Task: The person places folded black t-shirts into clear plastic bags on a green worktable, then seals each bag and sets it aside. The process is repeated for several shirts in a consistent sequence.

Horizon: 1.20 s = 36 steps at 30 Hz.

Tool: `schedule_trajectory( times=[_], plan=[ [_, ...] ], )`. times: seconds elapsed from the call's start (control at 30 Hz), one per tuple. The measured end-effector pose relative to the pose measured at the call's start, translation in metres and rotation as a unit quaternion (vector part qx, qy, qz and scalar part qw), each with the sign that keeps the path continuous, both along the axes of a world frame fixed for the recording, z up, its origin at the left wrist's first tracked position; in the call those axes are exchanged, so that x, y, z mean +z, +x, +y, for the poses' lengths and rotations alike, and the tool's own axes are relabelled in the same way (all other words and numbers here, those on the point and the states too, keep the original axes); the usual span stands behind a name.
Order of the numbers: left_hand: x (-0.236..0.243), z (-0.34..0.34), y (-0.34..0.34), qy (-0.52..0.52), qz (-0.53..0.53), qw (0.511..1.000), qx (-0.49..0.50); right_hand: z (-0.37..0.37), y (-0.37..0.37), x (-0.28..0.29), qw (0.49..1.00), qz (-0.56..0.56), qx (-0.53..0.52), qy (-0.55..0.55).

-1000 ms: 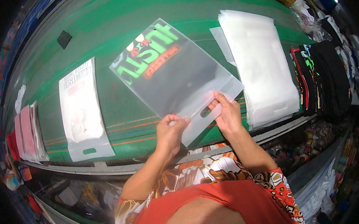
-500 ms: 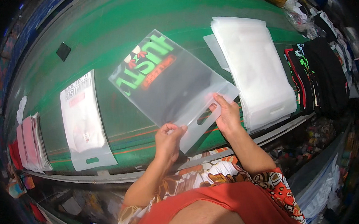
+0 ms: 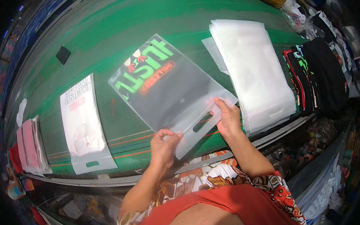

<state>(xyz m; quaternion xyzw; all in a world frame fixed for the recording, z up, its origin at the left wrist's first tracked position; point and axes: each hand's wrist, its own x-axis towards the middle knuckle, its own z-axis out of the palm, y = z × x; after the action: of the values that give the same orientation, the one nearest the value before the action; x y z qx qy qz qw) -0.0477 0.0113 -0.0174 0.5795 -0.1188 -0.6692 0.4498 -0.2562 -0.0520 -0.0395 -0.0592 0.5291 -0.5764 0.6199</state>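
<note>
Between my hands is a frosted plastic bag (image 3: pixel 187 131) with a cut-out handle, and a folded black garment (image 3: pixel 168 95) with a green and orange print shows through it. My left hand (image 3: pixel 164 146) pinches the bag's near left edge. At the near right corner, beside the handle hole, my right hand (image 3: pixel 228 117) grips the bag between thumb and fingers. The bag lies tilted over the green table (image 3: pixel 132 148). To its left is another such bag (image 3: pixel 86 123) holding a white printed garment. A stack of frosted bags (image 3: pixel 259 68) lies to the right.
Folded black garments (image 3: pixel 322 71) with coloured prints are piled at the right end of the table. Pink and white folded pieces (image 3: pixel 31 144) lie at the far left. A small dark flat piece (image 3: pixel 63 54) rests farther back. The table's metal edge (image 3: pixel 122 180) runs before me.
The bag and my left hand have shifted slightly left and toward me. My right hand keeps nearly the same place, and both hands still hold the bag.
</note>
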Motion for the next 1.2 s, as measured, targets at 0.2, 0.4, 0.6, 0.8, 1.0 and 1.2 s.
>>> schedule_trajectory(
  times=[0.2, 0.4, 0.6, 0.8, 1.0, 1.2],
  plan=[
    [-0.002, 0.000, 0.005, -0.003, -0.002, 1.000, 0.001, -0.003, -0.002, -0.001, 1.000, 0.002, -0.018, 0.007],
    [0.000, 0.000, 0.011, 0.005, -0.005, 1.000, -0.010, -0.004, -0.007, -0.009, 1.000, 0.026, -0.009, -0.012],
    [0.001, 0.000, 0.016, 0.006, 0.000, 1.000, -0.010, -0.008, -0.008, -0.002, 0.999, 0.026, -0.026, -0.001],
    [-0.002, 0.001, 0.021, 0.007, -0.012, 1.000, -0.017, -0.009, -0.009, 0.003, 1.000, 0.030, -0.002, -0.003],
    [-0.005, 0.003, 0.029, 0.011, 0.006, 1.000, -0.014, -0.012, -0.018, -0.008, 0.998, 0.059, 0.012, -0.009],
    [-0.011, 0.003, 0.033, 0.014, -0.008, 0.999, -0.043, 0.004, 0.000, 0.001, 0.999, -0.027, -0.024, -0.005]
  ],
)
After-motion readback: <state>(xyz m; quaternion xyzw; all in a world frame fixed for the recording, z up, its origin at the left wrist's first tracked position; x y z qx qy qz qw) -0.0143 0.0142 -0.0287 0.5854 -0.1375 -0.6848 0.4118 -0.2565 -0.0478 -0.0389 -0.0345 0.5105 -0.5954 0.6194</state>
